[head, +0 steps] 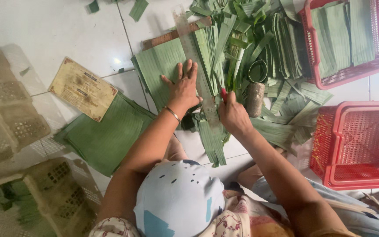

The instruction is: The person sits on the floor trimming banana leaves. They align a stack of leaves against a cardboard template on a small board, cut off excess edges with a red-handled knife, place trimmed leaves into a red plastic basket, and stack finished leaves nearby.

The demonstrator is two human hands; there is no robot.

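Note:
My left hand (183, 90), with a thin bracelet on the wrist, lies flat with fingers spread on a stack of green banana leaf sheets (161, 66), right beside a long clear ruler (196, 61) that lies across the leaves. My right hand (232, 115) is closed around a small red-handled cutter (223, 93), held against the ruler's right edge. Narrow cut leaf strips (211, 140) lie under and below the ruler.
A second stack of leaf sheets (106, 136) and a worn cardboard sheet (83, 87) lie at left. A heap of leaf trimmings (259, 39) fills the top. Two red plastic baskets (352, 70) (360, 145) stand at right, pale crates (9, 118) at left.

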